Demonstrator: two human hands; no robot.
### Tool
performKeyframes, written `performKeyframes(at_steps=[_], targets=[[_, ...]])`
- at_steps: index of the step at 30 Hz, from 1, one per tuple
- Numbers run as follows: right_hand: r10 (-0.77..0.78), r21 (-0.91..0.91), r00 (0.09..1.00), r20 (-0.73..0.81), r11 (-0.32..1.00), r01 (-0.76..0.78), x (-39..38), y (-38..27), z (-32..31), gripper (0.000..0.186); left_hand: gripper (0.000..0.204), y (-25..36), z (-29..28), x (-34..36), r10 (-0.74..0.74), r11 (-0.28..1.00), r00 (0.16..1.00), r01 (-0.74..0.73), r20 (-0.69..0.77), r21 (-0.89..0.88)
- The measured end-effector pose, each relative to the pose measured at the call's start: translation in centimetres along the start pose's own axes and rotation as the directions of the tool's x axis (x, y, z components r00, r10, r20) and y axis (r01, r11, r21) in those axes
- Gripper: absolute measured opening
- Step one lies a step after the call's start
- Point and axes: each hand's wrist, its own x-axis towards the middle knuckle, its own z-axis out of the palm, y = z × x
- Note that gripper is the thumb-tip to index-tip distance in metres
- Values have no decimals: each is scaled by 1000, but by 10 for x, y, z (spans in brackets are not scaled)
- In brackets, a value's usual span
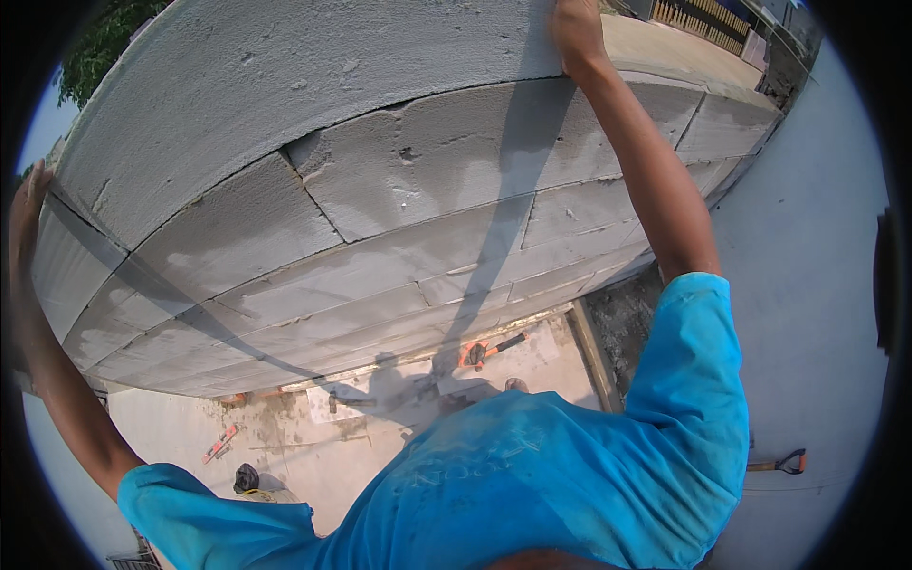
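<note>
A big pale-grey aerated concrete block sits at the top of a wall of similar blocks, nearest to me. My arms are spread wide along it. At its right end my right hand is pressed and closed on the block; the fingertips run out of the picture at the upper edge. My left hand is at the block's left end, with its fingers partly hidden and dark near the rim. A thin dark joint shows beneath the block, above the course below.
On the floor far below lie an orange tool with a black handle, a hammer, a red level-like bar and a black bundle. A shovel handle lies by the plain wall at right.
</note>
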Motion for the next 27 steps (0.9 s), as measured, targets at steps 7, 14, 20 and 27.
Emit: performKeyframes(at_steps=[7, 14, 20, 27], targets=[[34, 33, 997, -71, 999, -31, -24, -67, -15, 83, 50, 129, -14, -65, 133, 986, 945, -95, -299, 137], [-476, 117, 857, -196, 856, 503, -192, -88, 20, 32, 44, 254, 259, -366, -712, 296, 616, -173, -337, -940], [-140, 136, 308, 941, 990, 36, -460, 4, 96, 62, 100, 425, 453, -577, -135, -974, 407, 115, 903, -197], [326, -191, -580, 747, 940, 282, -611, 211, -78, 46, 60, 518, 402, -835, -601, -791, -301, 354, 741, -498]])
